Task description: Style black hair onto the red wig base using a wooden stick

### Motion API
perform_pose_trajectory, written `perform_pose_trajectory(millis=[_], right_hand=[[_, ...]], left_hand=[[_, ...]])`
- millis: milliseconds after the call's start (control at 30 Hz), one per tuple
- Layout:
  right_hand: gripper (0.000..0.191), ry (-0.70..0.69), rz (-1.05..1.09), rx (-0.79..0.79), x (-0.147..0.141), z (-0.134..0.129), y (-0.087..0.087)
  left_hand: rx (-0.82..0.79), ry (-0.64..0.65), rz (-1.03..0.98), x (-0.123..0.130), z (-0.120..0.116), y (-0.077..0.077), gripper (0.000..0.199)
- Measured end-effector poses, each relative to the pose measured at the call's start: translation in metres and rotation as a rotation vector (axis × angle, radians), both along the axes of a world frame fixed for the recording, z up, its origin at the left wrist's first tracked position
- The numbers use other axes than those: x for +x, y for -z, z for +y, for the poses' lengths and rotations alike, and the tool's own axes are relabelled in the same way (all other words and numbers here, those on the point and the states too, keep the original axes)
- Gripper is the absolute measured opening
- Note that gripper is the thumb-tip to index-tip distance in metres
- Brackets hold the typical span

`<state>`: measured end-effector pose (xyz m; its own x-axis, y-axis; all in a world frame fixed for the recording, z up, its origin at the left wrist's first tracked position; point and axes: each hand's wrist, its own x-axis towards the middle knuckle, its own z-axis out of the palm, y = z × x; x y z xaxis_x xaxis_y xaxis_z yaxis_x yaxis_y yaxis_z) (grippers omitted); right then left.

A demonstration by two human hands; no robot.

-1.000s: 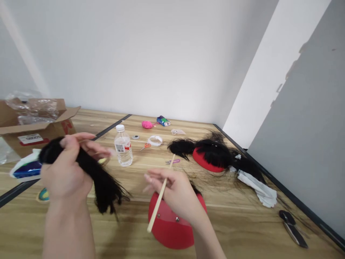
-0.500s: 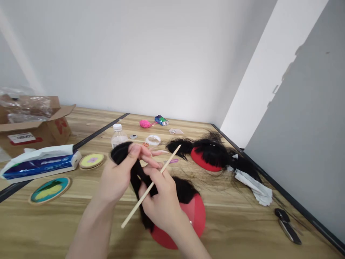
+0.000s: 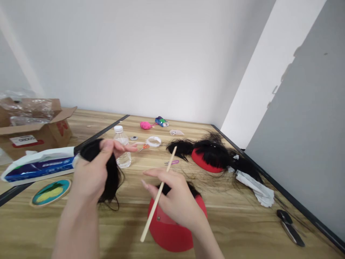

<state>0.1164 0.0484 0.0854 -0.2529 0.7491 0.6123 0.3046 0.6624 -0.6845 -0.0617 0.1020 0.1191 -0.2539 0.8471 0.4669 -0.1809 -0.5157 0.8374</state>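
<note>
On the left, my left hand point(image 3: 94, 169) pinches a hank of black hair point(image 3: 111, 180). The hair loops over behind the thumb, and its loose ends hang below the hand. My right hand point(image 3: 175, 194) holds a pale wooden stick point(image 3: 151, 223) slanting across the palm, its thumb and forefinger apart at the tips. Beneath that hand sits a red dome-shaped form point(image 3: 172, 239) with a small metal stud and black hair at its far side, partly hidden by the hand. The held hank hangs apart from the red form.
Farther right lies another red form point(image 3: 206, 163) with black hair, beside white tissue point(image 3: 256, 189) and a black-handled tool point(image 3: 291, 228). Behind stand a water bottle point(image 3: 123, 158), purple thread snips point(image 3: 174, 162) and orange scissors point(image 3: 144, 147). Leftward are a tissue pack point(image 3: 40, 169), embroidery hoop point(image 3: 51, 193) and cardboard box point(image 3: 58, 127).
My left hand has moved left with the black hair, away from the red form. My right hand has let go of the hair and shifted slightly right, the stick still in it, now steeper.
</note>
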Motion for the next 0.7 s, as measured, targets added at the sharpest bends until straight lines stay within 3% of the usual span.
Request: perform_pose_trajectory(millis=[133,300,400,600,700], right_hand=[[0.025,0.05,0.184,0.171,-0.008,0.0,-0.006],[0.031,0.118,0.238,0.11,-0.022,0.004,0.004],[0.035,0.132,0.175,0.05,-0.026,0.006,0.012],[0.026,0.003,-0.239,-0.133,-0.031,0.006,0.022],[0.029,-0.055,-0.262,-0.164,-0.031,0.005,0.02]], left_hand=[[-0.057,0.123,0.168,0.026,-0.007,0.005,0.024],[-0.079,0.225,0.254,0.045,-0.01,0.011,0.028],[-0.063,0.144,0.219,0.044,-0.007,0.011,0.03],[-0.034,0.036,-0.008,0.021,0.0,0.003,0.033],[-0.02,-0.08,-0.039,0.009,0.0,-0.001,0.033]])
